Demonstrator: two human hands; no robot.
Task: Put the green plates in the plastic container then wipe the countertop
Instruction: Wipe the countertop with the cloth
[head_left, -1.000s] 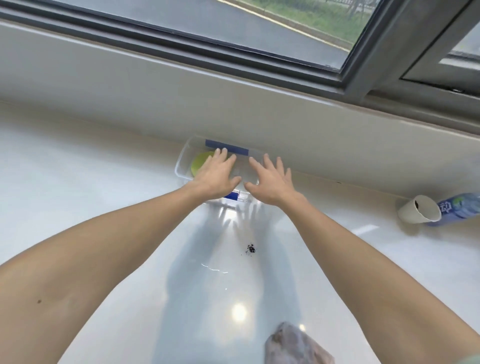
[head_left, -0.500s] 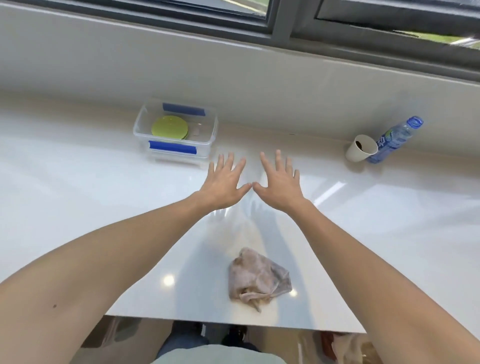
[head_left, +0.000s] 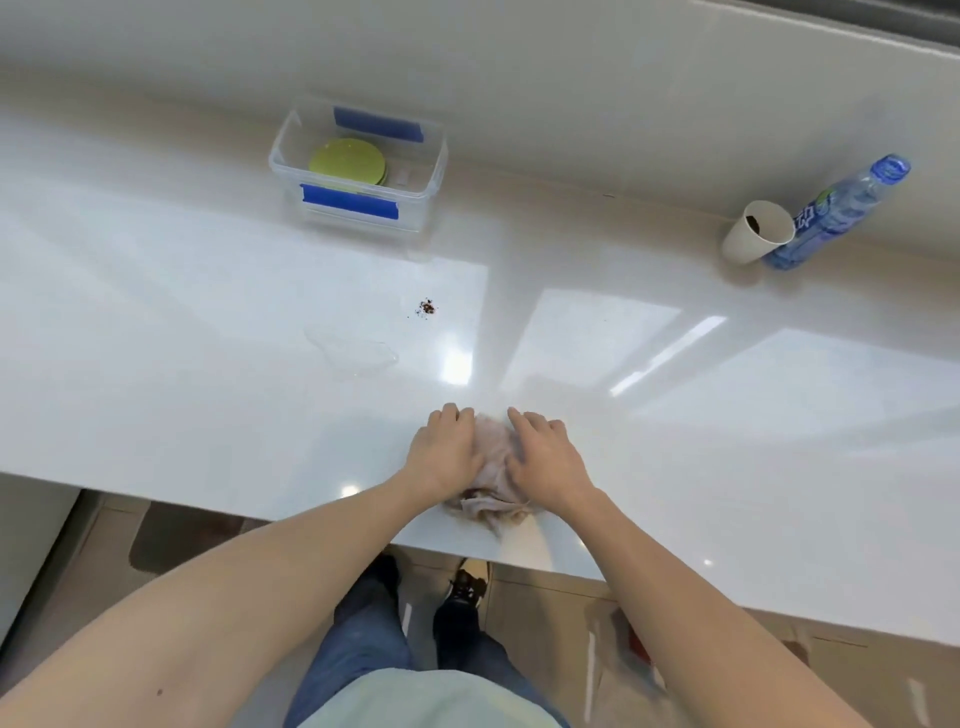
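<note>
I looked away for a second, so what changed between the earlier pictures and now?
Both hands pulled back from the container toward the counter's near edge. The left hand and right hand now press on the cloth, touching it but not clearly gripping. The plates, crumbs, cup and bottle stayed put.

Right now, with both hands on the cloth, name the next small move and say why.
Probably gather the cloth and push it forward toward the dark crumbs. The green plates already sit in the plastic container, and the left hand and right hand rest on the cloth, so wiping remains.
</note>
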